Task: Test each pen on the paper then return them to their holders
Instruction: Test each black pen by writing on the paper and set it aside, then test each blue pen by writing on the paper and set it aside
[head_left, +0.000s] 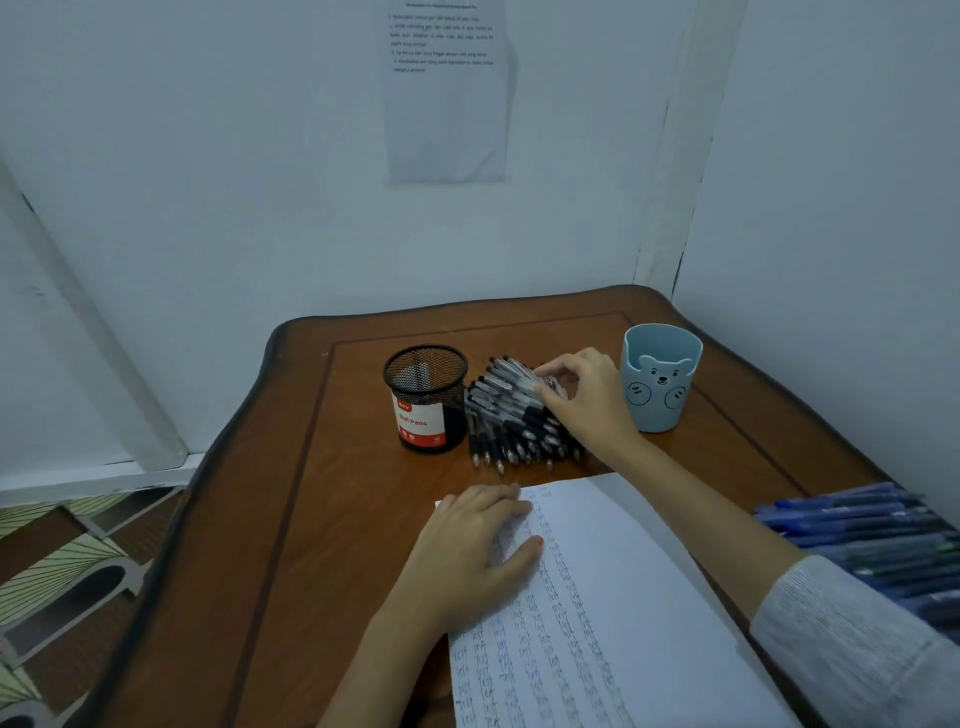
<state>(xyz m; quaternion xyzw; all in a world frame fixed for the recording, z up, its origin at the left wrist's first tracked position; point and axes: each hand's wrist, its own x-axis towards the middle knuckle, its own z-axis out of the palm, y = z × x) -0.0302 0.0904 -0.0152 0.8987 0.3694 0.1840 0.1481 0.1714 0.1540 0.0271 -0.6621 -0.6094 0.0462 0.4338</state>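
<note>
My left hand (478, 551) lies flat on the upper left corner of the paper (613, 582), fingers straight and close together, thumb out to the side, pressing the sheet down. The sheet is covered in columns of small scribbled test marks and runs off the near edge of the view.

My right hand (589, 397) reaches over the far edge of the sheet to the pile of black pens (506, 421), thumb and curled fingertips pinching the topmost pens at the pile's far right end. The pile lies on the wooden table (322, 493), tips towards me, between the two holders. The black mesh holder (426, 397) stands just left of the pile, upright, nearly touching it. The blue bear cup (658, 376) stands just beside my knuckles on the right.

A strip of bare wood separates the pen tips from the sheet's top edge. Left of the mesh holder the tabletop is open up to its curved rim. A heap of blue pens (872, 535) lies at the right edge, close against my grey sleeve (841, 639). Walls close in behind and to the right.
</note>
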